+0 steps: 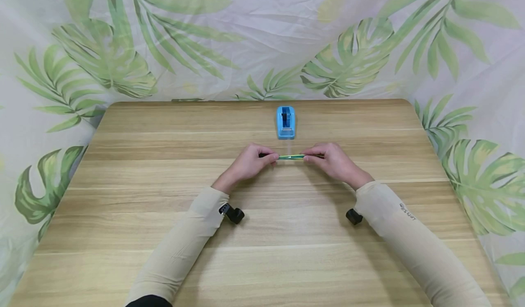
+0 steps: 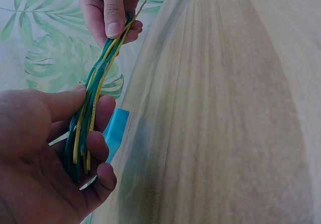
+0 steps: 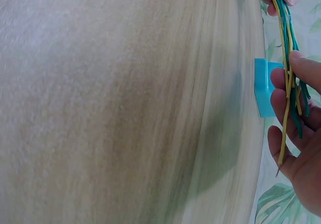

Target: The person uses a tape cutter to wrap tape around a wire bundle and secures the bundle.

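A thin bundle of green and yellow wires [image 1: 291,157] is stretched level between both hands. My left hand [image 1: 256,161] pinches its left end between thumb and fingers, and my right hand [image 1: 330,160] pinches the right end. Loose wire ends [image 2: 77,166] lie over the left fingers in the left wrist view. One yellow wire [image 3: 284,133] reaches farther than the others past the right fingers. Just beyond the bundle stands a blue tape dispenser [image 1: 285,123]. A faint clear strip [image 1: 289,146], seemingly tape, runs between dispenser and wires; whether it sticks to them is hard to tell.
The wooden table [image 1: 279,252] ends at its back edge just behind the dispenser. A leaf-print cloth [image 1: 262,38] hangs behind and at the sides. Small black wrist cameras [image 1: 232,213] sit on the beige sleeves [image 1: 180,243].
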